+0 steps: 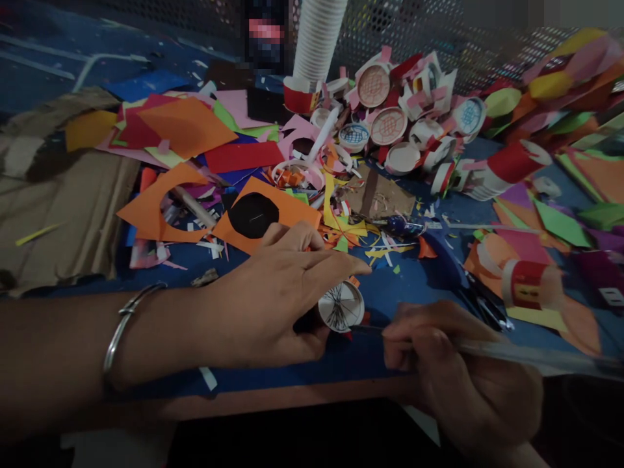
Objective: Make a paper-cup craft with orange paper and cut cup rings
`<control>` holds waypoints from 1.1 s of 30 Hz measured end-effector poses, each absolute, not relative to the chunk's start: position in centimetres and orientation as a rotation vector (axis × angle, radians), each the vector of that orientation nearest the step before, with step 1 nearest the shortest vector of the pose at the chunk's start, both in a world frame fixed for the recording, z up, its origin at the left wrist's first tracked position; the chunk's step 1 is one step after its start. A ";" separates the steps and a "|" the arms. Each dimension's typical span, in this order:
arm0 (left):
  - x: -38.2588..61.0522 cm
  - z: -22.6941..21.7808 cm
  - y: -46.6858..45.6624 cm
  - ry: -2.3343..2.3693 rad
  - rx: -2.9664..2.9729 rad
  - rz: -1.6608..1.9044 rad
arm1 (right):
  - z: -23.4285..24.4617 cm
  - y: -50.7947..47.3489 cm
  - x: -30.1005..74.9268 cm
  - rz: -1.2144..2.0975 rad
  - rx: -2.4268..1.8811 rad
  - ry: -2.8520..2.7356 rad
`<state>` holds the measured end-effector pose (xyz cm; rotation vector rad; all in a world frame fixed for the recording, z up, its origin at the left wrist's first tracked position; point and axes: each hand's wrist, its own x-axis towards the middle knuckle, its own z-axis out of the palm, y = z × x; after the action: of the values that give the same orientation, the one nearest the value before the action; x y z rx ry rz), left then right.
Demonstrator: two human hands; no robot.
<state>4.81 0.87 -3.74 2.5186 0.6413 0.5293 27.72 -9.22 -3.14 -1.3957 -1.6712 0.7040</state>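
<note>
Near the front edge of the blue table, my left hand point(273, 299) grips a small paper cup piece point(341, 305) between thumb and fingers. Its round white base faces up and carries black lines crossing at the middle. Bits of red and orange show at its rim. My right hand point(463, 377) is closed around a pen point(526, 356) with a pale, see-through barrel. The dark, thin tip points left and lies right at the lower edge of the white base; whether it touches is hard to tell.
Behind my hands lie orange paper with cut-out circles point(182, 133), paper scraps and a pile of decorated cup pieces point(389, 125). A tall stack of white cups point(319, 42) stands at the back. Scissors point(482, 302) lie right; cardboard point(63, 214) lies left.
</note>
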 end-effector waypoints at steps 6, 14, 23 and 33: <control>4.8 -4.0 0.9 0.616 2.526 0.564 | -2.6 -9.1 27.1 0.658 -1.470 -1.713; 4.7 -4.0 0.7 0.622 2.541 0.573 | -2.1 -8.1 27.3 0.583 -1.443 -1.872; 4.8 -4.0 0.8 0.613 2.553 0.563 | -2.0 -7.5 27.1 0.573 -1.423 -1.914; 4.7 -4.0 0.8 0.606 2.530 0.548 | -1.7 -7.6 26.9 0.495 -1.487 -1.955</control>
<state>4.71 0.80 -3.96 2.5299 0.6063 0.5480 26.94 -7.58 -1.70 -1.4867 -1.9549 0.4950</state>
